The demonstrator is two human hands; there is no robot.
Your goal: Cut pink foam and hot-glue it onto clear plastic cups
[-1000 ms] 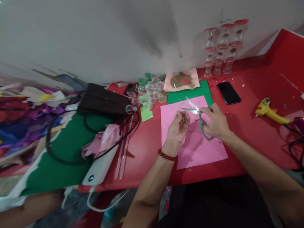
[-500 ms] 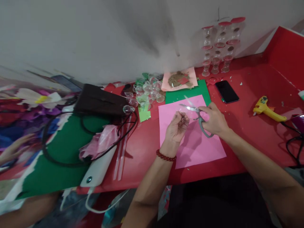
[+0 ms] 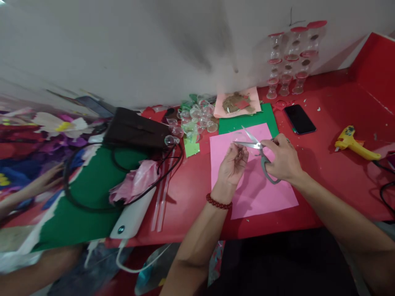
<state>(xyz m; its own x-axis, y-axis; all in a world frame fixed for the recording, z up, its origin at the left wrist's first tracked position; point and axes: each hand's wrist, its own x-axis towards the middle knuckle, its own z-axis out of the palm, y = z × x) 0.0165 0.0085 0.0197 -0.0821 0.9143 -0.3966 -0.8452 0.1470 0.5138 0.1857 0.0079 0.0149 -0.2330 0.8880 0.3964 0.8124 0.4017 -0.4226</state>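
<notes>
From the wearer's head, the camera looks forward and down, close above a smooth red tabletop. The wide view reaches a plain grey wall beyond.

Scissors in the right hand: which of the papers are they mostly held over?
The pink sheet, beneath the scissors; the green sheet shows behind it, the peach paper lies farther back, the lime paper to the left.
</notes>
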